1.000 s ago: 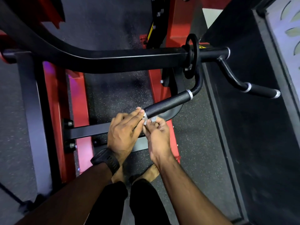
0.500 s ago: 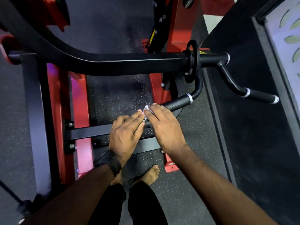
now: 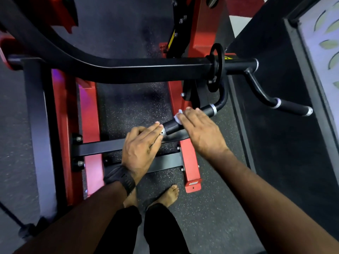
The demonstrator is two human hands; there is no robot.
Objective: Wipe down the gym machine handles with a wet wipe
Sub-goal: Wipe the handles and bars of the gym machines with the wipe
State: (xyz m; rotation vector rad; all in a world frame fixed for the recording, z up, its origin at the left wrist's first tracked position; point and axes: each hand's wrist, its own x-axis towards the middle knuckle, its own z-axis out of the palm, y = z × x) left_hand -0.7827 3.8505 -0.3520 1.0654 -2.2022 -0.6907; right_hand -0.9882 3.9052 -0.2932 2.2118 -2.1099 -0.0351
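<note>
Wipe [image 3: 178, 116] sits on the black handle [image 3: 172, 126], pressed under my right hand [image 3: 200, 130], whose fingers lie flat across it, thumb hidden. On my left hand [image 3: 141, 149] the fingers are straight and together, tips touching the handle's metal end.

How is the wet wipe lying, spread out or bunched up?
Bunched up: the wet wipe shows only as a small crumpled wad under the right hand, against the near handle.
</note>
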